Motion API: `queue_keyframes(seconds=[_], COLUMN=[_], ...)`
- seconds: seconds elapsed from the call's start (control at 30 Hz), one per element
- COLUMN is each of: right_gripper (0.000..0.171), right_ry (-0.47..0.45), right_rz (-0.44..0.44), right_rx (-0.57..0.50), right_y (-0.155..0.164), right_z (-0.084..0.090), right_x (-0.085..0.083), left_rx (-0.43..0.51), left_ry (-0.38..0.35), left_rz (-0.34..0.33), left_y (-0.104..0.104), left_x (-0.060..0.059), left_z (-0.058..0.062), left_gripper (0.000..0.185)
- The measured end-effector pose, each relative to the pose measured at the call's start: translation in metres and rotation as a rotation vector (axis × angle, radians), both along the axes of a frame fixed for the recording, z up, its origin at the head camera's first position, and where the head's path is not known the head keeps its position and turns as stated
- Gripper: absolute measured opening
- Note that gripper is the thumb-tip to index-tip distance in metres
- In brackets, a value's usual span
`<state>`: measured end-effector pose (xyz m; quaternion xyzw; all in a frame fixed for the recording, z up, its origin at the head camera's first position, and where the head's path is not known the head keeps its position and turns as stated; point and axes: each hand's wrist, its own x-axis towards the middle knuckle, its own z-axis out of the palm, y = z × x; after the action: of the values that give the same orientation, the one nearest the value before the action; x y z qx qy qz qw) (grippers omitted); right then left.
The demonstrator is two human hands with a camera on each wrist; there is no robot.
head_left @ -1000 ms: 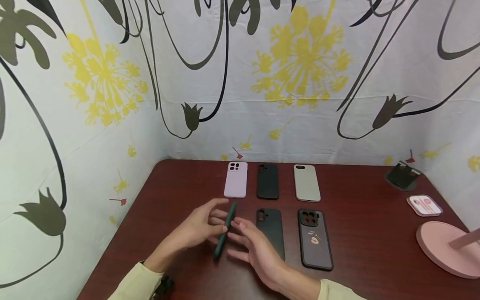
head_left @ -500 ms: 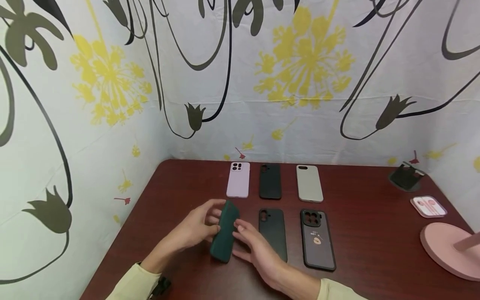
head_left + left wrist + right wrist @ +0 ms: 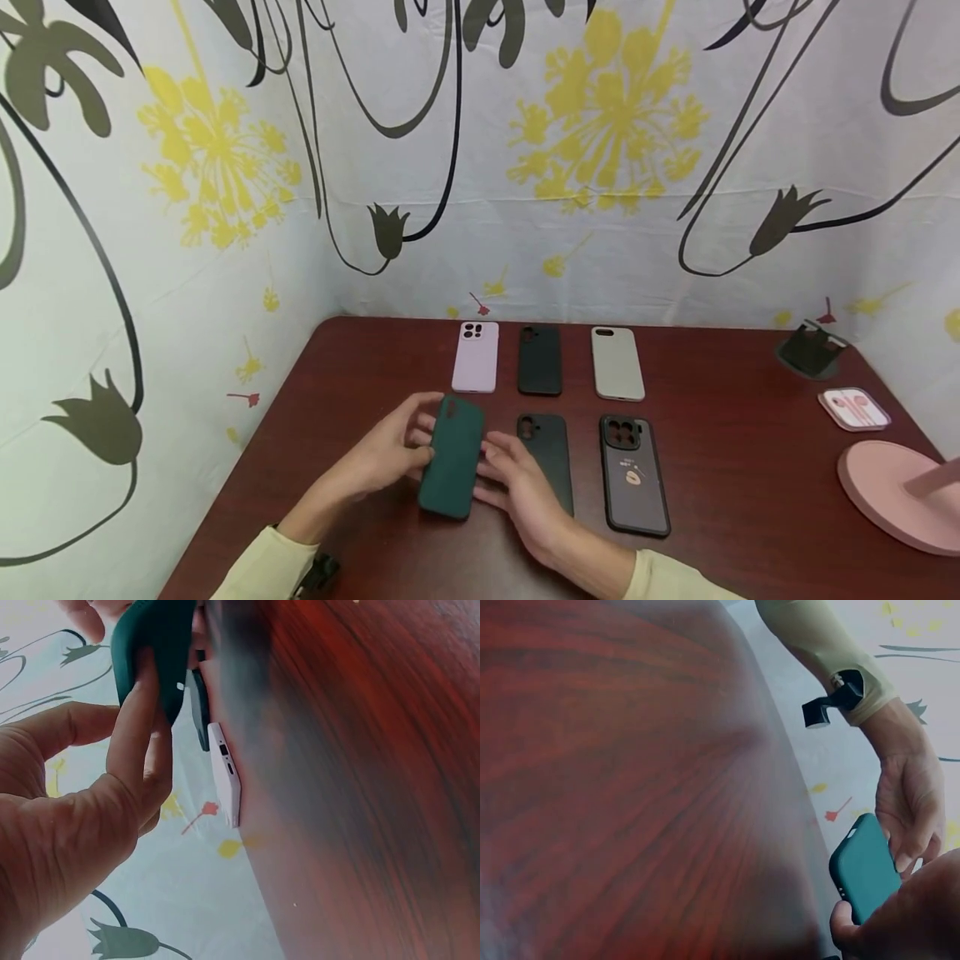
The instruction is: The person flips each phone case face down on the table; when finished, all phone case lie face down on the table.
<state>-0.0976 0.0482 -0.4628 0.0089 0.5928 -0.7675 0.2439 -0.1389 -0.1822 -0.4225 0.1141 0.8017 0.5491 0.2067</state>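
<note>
- We see the dark green phone case [image 3: 452, 457] held between our two hands, directly between them and just above the table [image 3: 750, 467], at the near-left of the laid-out cases.
- Our left hand [image 3: 393, 450] curls its fingers round the case's left edge; in the left wrist view a finger [image 3: 139, 712] lies along the green case [image 3: 154, 645].
- Our right hand [image 3: 521, 483] meets the case's right edge with its fingertips; in the right wrist view its thumb sits at the near corner of the case [image 3: 864, 868], so it seems to pinch it lightly.
- The case's long axis runs away from us, leaning a little to the right at its far end, back face up; both hands are equally near, one per long edge.
- Beyond the hands lie a lilac case [image 3: 476, 356], a black case [image 3: 539, 359] and a grey case [image 3: 617, 362]; right of the right hand lie another black case [image 3: 551, 450] and a dark printed case [image 3: 632, 475].
- The printed case carries a small motif with tiny writing, too small for us to read; we find no brand or label elsewhere.
</note>
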Motion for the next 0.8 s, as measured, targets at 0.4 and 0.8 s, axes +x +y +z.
queue_keyframes(seconds=[0.4,0.8], right_gripper=[0.05,0.066], right_ry=[0.303,0.356], right_rz=[-0.061,-0.056], right_rx=[0.345,0.448], right_y=[-0.002,-0.006], right_z=[-0.004,-0.005], right_x=[-0.007,-0.011], left_rx=[-0.195,-0.266], left_ry=[0.072,0.096], left_rz=[-0.023,-0.052], left_y=[0.003,0.003], left_x=[0.004,0.0], left_z=[-0.01,-0.013], left_gripper=[0.067,0.065])
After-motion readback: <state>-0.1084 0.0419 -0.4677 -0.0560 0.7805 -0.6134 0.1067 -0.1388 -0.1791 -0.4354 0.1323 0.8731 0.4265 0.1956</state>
